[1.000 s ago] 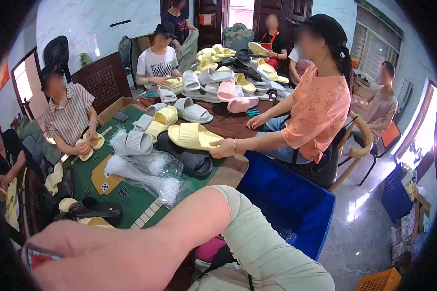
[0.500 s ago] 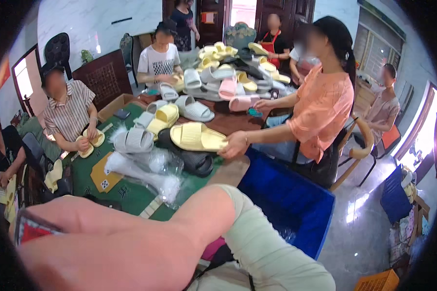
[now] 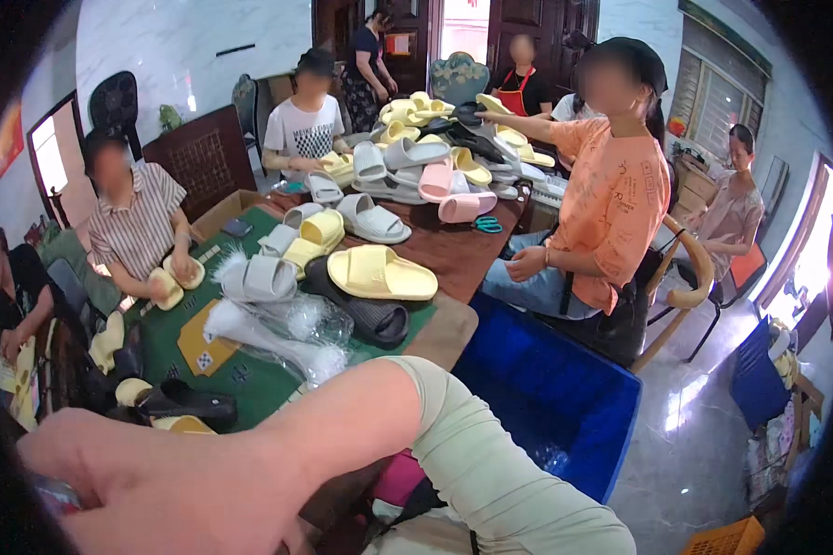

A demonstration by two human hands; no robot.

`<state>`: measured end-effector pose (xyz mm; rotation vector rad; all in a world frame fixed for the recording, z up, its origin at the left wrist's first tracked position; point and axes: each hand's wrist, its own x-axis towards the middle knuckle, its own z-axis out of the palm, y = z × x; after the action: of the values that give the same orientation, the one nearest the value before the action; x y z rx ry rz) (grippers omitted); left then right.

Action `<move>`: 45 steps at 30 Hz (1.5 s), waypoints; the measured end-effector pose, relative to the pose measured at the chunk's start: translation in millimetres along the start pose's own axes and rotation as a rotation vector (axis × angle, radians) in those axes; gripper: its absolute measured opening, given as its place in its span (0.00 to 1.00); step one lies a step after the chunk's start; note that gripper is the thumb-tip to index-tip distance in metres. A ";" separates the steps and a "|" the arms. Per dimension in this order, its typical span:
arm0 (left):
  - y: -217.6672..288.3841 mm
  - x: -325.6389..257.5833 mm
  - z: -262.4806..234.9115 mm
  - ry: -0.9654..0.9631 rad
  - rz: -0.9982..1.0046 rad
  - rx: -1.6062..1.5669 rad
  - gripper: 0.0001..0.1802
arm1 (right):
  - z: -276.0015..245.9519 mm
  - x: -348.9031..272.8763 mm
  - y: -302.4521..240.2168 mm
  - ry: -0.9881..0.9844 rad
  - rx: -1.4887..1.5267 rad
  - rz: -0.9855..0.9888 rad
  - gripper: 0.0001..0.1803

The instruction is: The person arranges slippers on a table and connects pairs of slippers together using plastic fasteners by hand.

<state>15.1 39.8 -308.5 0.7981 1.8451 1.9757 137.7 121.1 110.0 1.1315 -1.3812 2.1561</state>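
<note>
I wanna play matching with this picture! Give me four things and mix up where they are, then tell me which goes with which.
Things:
1. Blue bin
2. Teal scissors
3. Yellow slipper nearest that bin
4. Orange basket

Places:
A. Close to a pink slipper
B. Nearest the picture's bottom right corner
C. Next to the table's near corner
D. Lying on a black slipper

Pairs: 1-C, 2-A, 3-D, 4-B
</note>
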 end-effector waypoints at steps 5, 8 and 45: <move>-21.0 1.8 -12.2 -0.048 -0.066 -0.023 0.25 | 3.1 34.8 -2.3 -0.160 -0.123 -0.120 0.21; -2.3 -10.7 -8.3 -0.105 -0.061 0.016 0.21 | 15.7 38.5 -26.4 -0.222 -0.130 -0.070 0.20; 9.6 -11.3 -0.3 -0.012 -0.066 -0.051 0.09 | 23.7 -79.1 -64.5 0.296 -0.228 -0.222 0.03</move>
<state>25.2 31.9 -301.0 0.7235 1.7840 1.9643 239.2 140.8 92.9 0.8011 -1.2640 1.8661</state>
